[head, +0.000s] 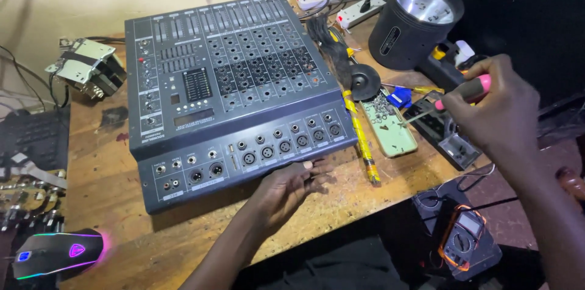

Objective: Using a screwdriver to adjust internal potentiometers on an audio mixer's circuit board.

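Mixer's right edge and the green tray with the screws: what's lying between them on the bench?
In the head view, a yellow-wrapped stick lies along the bare wood between the mixer and the green tray, with a black round disc at its far end.

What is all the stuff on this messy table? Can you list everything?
audio mixer: one, dark blue-grey, middle of the wooden table
torch lamp: one, black with a shiny reflector, back right
power strips: two, white, back edge
tray of screws: one, pale green, right of the mixer
yellow stick: one, beside the tray
computer mouse: one, black with glowing edges, front left
keyboard: one, black, far left
metal transformer: one, silver-grey, back left
multimeter: one, grey and orange, lower right
left hand: touching the mixer's front edge
right hand: holding a pink-handled screwdriver
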